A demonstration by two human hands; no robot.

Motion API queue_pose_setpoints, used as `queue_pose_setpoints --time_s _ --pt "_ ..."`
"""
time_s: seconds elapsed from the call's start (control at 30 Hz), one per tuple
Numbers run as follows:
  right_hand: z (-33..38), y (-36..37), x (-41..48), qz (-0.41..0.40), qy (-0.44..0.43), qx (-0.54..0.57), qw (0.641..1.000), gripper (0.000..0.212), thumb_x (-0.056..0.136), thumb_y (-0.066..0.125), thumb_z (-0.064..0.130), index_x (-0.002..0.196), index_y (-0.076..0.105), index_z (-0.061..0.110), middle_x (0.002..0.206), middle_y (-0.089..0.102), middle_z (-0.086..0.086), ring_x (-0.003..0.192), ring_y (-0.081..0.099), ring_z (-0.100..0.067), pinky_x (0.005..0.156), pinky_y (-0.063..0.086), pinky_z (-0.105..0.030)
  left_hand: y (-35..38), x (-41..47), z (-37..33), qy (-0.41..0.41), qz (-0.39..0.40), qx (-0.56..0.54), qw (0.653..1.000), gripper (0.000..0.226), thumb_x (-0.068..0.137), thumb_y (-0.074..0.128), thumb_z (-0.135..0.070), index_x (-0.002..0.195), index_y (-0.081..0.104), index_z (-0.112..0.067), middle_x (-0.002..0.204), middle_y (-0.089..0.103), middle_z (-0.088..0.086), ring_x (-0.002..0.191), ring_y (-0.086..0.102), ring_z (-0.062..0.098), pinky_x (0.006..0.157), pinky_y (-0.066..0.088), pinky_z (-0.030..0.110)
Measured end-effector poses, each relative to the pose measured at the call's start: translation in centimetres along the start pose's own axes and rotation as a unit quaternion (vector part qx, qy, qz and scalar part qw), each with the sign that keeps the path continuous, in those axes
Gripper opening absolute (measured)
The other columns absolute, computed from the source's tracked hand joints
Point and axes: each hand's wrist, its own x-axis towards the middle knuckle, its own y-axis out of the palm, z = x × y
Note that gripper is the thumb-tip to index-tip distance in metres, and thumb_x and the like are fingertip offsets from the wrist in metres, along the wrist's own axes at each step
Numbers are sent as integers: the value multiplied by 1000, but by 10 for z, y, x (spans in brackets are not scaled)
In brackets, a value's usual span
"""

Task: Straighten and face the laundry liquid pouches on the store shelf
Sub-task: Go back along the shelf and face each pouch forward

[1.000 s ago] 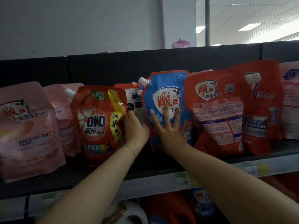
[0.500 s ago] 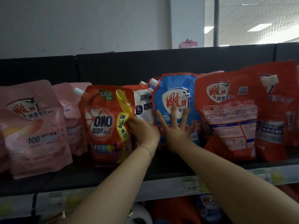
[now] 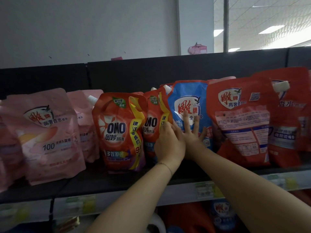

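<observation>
Laundry liquid pouches stand in a row on the black shelf (image 3: 87, 181). My left hand (image 3: 168, 144) grips the right edge of the second orange OMO pouch (image 3: 151, 115), which shows its front and stands behind the first OMO pouch (image 3: 117, 132). My right hand (image 3: 193, 135) presses flat, fingers spread, on the blue pouch (image 3: 188, 98) just to the right. A red pouch (image 3: 240, 121) beside the blue one shows its printed back. Another red pouch (image 3: 286, 125) leans behind it. Two pink pouches (image 3: 45, 135) (image 3: 85, 121) stand at the left.
A dark back panel (image 3: 151, 69) rises behind the row. A price-tag rail (image 3: 185, 190) runs along the shelf's front edge. Blue and red detergent containers (image 3: 222, 214) sit on the shelf below. A strip of bare shelf lies in front of the pouches.
The second OMO pouch, which showed its white back label, now shows its orange front. My left hand has moved right along with it, closer to my right hand. The camera shifted slightly.
</observation>
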Motion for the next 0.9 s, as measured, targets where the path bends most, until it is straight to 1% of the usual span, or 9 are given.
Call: queue_pose_setpoints --time_s 0.1,0.17,0.23,0.3,0.37,0.47,0.6,0.77,0.9 --pt "-6 -13 -3 38 -18 36 998 103 80 63 56 140 -20 52 148 -41 -1 131 -37 -47 103 -2 -74 -12 -2 6 14 3 -11 1000 21 99 42 -39 86 44 -23 77 47 -12 63 46 0 49 27 16" --pt "-7 -27 -10 0 -15 99 995 74 87 59 42 143 12 49 157 -20 -1 139 -24 -44 106 3 -69 -19 -1 13 2 3 -18 1000 20 99 42 -37 87 45 -21 77 48 -11 63 47 2 49 29 19" --pt "-5 -35 -21 -142 -37 147 978 35 92 53 35 127 49 30 149 23 -8 138 15 -37 107 23 -57 -28 1 22 2 -3 -7 1000 20 99 42 -33 84 47 -20 74 54 -6 61 50 7 48 31 22" --pt "6 -38 -31 -221 -69 158 960 34 93 46 45 100 61 16 113 50 -4 107 44 -22 90 42 -42 -41 2 29 12 -12 6 1000 19 98 44 -30 81 48 -20 69 55 -5 58 53 10 47 33 24" --pt "25 -39 -35 -152 -53 179 971 43 89 43 60 92 56 18 93 52 3 85 51 -16 74 47 -36 -56 1 36 19 -25 22 999 19 97 46 -29 80 49 -20 66 55 -6 56 52 8 47 32 24" --pt "49 -36 -27 -72 45 281 956 37 92 45 57 97 49 20 93 57 1 84 57 -19 73 51 -40 -79 -1 50 2 -51 64 997 17 95 47 -28 80 50 -20 68 54 -7 56 48 5 46 28 23" --pt "62 -34 -26 -121 84 331 932 24 101 38 32 87 50 18 96 59 -5 83 55 -23 70 43 -33 -92 -2 72 -33 -22 58 998 16 96 45 -25 84 50 -17 80 56 -2 64 50 7 49 29 23" --pt "79 -37 -47 -225 111 482 840 29 100 41 24 72 45 18 83 55 -5 73 52 -18 65 42 -34 -99 11 69 -134 77 -87 984 17 97 40 -24 91 53 -14 82 54 -1 73 50 12 61 36 27" --pt "83 -61 -60 -297 98 501 807 31 100 41 19 69 39 19 77 45 3 65 40 -7 58 31 -17 -103 19 66 -184 157 -211 947 25 91 45 -36 74 52 -18 73 52 2 86 51 25 68 38 33"
